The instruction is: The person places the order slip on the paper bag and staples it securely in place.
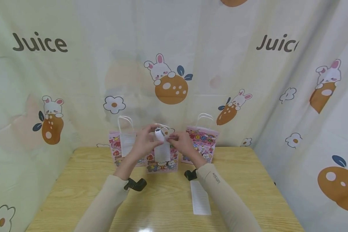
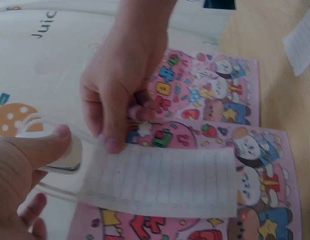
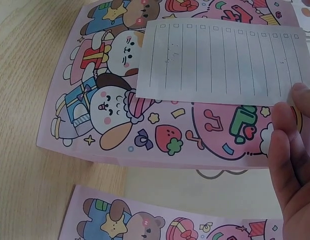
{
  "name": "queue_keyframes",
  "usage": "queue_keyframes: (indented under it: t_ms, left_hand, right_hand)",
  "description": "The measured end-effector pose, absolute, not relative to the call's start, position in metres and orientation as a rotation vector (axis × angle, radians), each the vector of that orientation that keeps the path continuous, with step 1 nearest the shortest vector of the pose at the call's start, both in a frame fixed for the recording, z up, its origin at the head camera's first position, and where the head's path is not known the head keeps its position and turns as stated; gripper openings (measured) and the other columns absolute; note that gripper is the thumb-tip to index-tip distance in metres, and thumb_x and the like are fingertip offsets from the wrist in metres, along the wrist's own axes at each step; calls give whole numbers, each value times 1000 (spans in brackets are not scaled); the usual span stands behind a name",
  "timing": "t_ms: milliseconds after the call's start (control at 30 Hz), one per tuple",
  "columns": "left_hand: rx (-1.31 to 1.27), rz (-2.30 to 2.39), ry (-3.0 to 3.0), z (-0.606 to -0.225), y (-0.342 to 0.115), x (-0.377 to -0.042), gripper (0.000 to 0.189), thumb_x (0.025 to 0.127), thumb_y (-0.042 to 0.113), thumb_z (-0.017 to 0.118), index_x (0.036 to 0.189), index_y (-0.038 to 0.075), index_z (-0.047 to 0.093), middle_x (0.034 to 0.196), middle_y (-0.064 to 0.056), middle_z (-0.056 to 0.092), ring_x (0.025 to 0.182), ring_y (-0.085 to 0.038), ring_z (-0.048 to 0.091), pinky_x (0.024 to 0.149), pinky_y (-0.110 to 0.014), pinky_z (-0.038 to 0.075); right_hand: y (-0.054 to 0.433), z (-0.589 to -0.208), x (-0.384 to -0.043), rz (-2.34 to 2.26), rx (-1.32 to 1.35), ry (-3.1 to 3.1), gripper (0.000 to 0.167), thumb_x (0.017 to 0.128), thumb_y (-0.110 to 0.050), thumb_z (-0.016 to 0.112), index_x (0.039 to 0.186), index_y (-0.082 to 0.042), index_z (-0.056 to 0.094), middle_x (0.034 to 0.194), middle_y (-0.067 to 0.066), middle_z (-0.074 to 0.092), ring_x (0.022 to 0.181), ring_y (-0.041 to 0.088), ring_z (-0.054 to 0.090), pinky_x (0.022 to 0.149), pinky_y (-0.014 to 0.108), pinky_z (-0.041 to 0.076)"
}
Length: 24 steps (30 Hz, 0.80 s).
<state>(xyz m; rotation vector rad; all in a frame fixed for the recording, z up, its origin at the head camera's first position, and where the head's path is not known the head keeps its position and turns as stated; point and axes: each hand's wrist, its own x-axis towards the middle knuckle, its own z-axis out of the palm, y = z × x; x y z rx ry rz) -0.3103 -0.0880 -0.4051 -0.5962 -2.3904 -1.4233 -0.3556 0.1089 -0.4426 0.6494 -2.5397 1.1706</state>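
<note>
In the head view, my left hand [image 1: 144, 142] grips a small white stapler [image 1: 159, 133] at the top edge of the middle pink cartoon gift bag [image 1: 161, 167]. A lined white paper slip [image 1: 162, 152] hangs over that bag's front. My right hand [image 1: 182, 141] pinches the slip's upper corner, thumb against fingertips, as the left wrist view also shows. In the right wrist view the slip [image 3: 215, 62] lies flat against the upright bag [image 3: 112, 107]. Part of the stapler is hidden by my left thumb and fingers.
A similar bag [image 1: 115, 148] stands at the left with a white slip [image 1: 127, 144] hanging on its front. Another pink bag [image 1: 205, 137] stands at the right. One loose slip [image 1: 200, 199] lies on the wooden table [image 1: 162, 203] near my right forearm. A printed curtain [image 1: 220, 64] is behind.
</note>
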Motion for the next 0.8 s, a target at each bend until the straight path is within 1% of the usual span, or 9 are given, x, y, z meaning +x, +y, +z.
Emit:
queue_keyframes:
  t_ms: [133, 200, 233, 367, 433, 467, 533, 700, 800]
  left_hand:
    - [-560, -1316, -2431, -409, -87, -316, 54, 78, 11, 83, 126, 11, 59, 121, -10, 62, 115, -30, 44, 90, -45, 45]
    - [-567, -1254, -2448, -411, -87, -319, 53, 77, 12, 84, 125, 13, 59, 120, -9, 64, 114, -28, 47, 90, -45, 44]
    - [-579, -1231, -2455, -411, -87, -320, 53, 77, 12, 84, 124, 13, 59, 120, -8, 64, 109, -28, 51, 87, -44, 46]
    - [-676, -1144, -2456, -413, -88, -323, 52, 77, 11, 84, 123, 14, 59, 121, -6, 65, 105, -25, 61, 84, -41, 51]
    - [-708, -1115, -2454, -412, -88, -323, 52, 77, 11, 84, 123, 13, 58, 121, -6, 65, 105, -23, 62, 85, -39, 52]
    - [-717, -1107, -2453, -412, -89, -324, 53, 77, 12, 84, 123, 13, 58, 121, -5, 65, 110, -22, 60, 88, -38, 51]
    - [-731, -1113, -2450, -411, -90, -323, 54, 78, 13, 83, 124, 11, 56, 120, -6, 65, 111, -22, 60, 90, -38, 51]
    - [-747, -1181, -2431, -411, -91, -324, 54, 81, 11, 80, 127, 9, 52, 120, -8, 63, 110, -24, 61, 86, -36, 53]
    - [-728, -1166, -2470, -412, -89, -326, 54, 82, 12, 79, 128, 13, 51, 120, -7, 63, 105, -23, 63, 82, -34, 54]
  right_hand:
    - [108, -442, -355, 1183, 648, -2541, 12, 88, -19, 74, 95, -8, 75, 94, 4, 73, 82, 17, 70, 67, 28, 56]
    - [108, -442, -354, 1207, 654, -2543, 13, 88, -19, 74, 95, -8, 74, 95, 5, 73, 82, 17, 70, 67, 27, 56]
    - [108, -442, -354, 1217, 658, -2543, 13, 88, -18, 74, 96, -7, 74, 95, 5, 73, 82, 17, 70, 67, 27, 56]
    - [108, -442, -353, 1219, 664, -2538, 13, 88, -18, 74, 96, -7, 75, 94, 6, 73, 79, 16, 70, 65, 27, 55]
    - [108, -443, -354, 1200, 663, -2536, 13, 89, -18, 73, 95, -8, 75, 93, 5, 73, 79, 15, 70, 65, 26, 55]
    - [108, -443, -355, 1195, 662, -2536, 13, 89, -19, 73, 96, -8, 75, 94, 5, 73, 79, 15, 70, 65, 26, 55]
    - [107, -444, -356, 1193, 659, -2543, 13, 89, -20, 73, 96, -9, 74, 94, 5, 73, 80, 15, 70, 65, 26, 55]
    - [107, -447, -358, 1166, 664, -2551, 15, 90, -21, 72, 98, -9, 74, 97, 4, 73, 83, 16, 70, 67, 27, 55]
    - [109, -448, -357, 1157, 667, -2534, 15, 90, -21, 72, 98, -9, 74, 98, 4, 73, 84, 17, 70, 67, 28, 56]
